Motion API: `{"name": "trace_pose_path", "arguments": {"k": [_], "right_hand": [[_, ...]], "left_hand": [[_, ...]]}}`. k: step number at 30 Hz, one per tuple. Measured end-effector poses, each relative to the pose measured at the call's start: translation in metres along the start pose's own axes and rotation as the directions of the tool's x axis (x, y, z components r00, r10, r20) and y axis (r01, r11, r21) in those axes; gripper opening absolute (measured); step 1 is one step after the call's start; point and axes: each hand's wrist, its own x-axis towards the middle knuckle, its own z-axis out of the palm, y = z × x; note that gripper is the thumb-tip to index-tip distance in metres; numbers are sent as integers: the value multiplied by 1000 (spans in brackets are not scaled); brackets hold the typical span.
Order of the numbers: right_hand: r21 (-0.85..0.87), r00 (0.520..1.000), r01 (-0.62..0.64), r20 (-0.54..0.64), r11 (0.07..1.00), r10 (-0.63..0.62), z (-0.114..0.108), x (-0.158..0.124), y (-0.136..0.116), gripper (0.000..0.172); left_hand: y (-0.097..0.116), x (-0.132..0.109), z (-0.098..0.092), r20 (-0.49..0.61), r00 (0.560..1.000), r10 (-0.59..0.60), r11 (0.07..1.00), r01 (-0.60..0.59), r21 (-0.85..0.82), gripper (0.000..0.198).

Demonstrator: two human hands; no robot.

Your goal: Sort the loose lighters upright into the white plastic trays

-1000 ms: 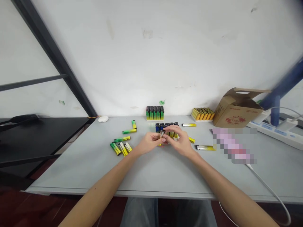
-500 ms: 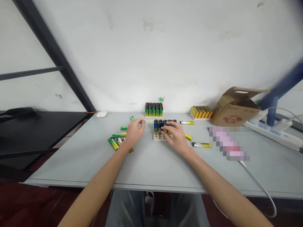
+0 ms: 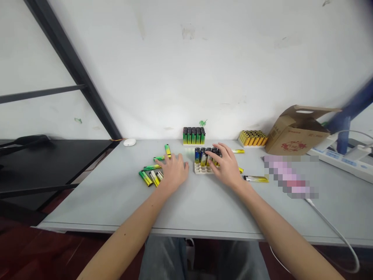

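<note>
A white tray [image 3: 200,170] with several upright lighters [image 3: 203,155] stands mid-table. My right hand [image 3: 226,166] rests at the tray's right side, its fingers spread over the lighter tops. My left hand [image 3: 174,169] lies open and flat on the table just left of the tray, holding nothing. Several loose green-yellow lighters [image 3: 150,176] lie beside it on the left, and one more [image 3: 167,150] lies just beyond its fingertips.
A full tray of green lighters [image 3: 192,136] and a tray of orange ones [image 3: 253,138] stand by the wall. A cardboard box [image 3: 300,132], a power strip [image 3: 344,161] and a white cable [image 3: 335,233] lie at the right. Loose lighters [image 3: 255,178] lie right of my hand.
My hands, together at the tray a second ago, have parted. The left hand went out to the left and now lies flat near the loose lighters. The right hand stayed over the tray.
</note>
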Motion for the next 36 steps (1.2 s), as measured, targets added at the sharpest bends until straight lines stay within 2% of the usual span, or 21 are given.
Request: {"name": "trace_pose_path", "arguments": {"k": [2, 5, 7, 11, 13, 15, 17, 21, 23, 26, 29, 31, 34, 36], "right_hand": [[-22, 1000, -9, 28, 1000, 10, 0, -1, -1, 31], [-19, 999, -35, 41, 999, 36, 1, -2, -4, 33], [-8, 998, -51, 36, 999, 51, 0, -2, -5, 33], [25, 996, -83, 30, 996, 82, -4, 0, -7, 32], [40, 995, -96, 25, 995, 95, -6, 0, -6, 31], [52, 995, -103, 15, 993, 102, -7, 0, -6, 30], [63, 995, -104, 8, 993, 104, -6, 0, -5, 28], [78, 995, -100, 14, 992, 99, -5, -1, -6, 27], [80, 995, -101, 18, 992, 100, -6, 0, -7, 27], [80, 994, -108, 23, 991, 107, -6, 1, -7, 26], [81, 993, -113, 29, 990, 111, -6, 1, -7, 27], [83, 993, -118, 36, 990, 115, -6, 1, -7, 28], [81, 991, -132, 44, 988, 128, -7, 0, -7, 28], [83, 990, -137, 48, 987, 134, -7, 0, -7, 28]], "left_hand": [[3, -4, -1, 51, 998, -41, 976, 29, 216, 18], [12, -6, -1, 148, 982, -117, 803, 5, 596, 24], [19, -6, -1, 193, 975, -111, 716, -56, 695, 34], [27, -5, 0, 314, 949, -32, 690, -206, 693, 45], [27, -7, 0, 307, 950, -54, 660, -197, 725, 47], [24, -8, -1, 255, 959, -125, 604, -131, 786, 52], [20, -9, -4, 239, 947, -214, 562, -81, 823, 62], [18, -7, -12, 303, 861, -409, 557, -28, 830, 75], [22, -7, -14, 322, 841, -434, 563, -26, 826, 76], [33, -14, -10, 354, 857, -375, 587, -76, 806, 74], [41, -22, -3, 388, 883, -264, 596, -167, 785, 63], [42, -23, -3, 447, 868, -217, 606, -239, 759, 61], [37, -12, -14, 556, 810, -187, 662, -314, 680, 64], [32, 1, -29, 551, 824, -130, 661, -342, 668, 55]]}}
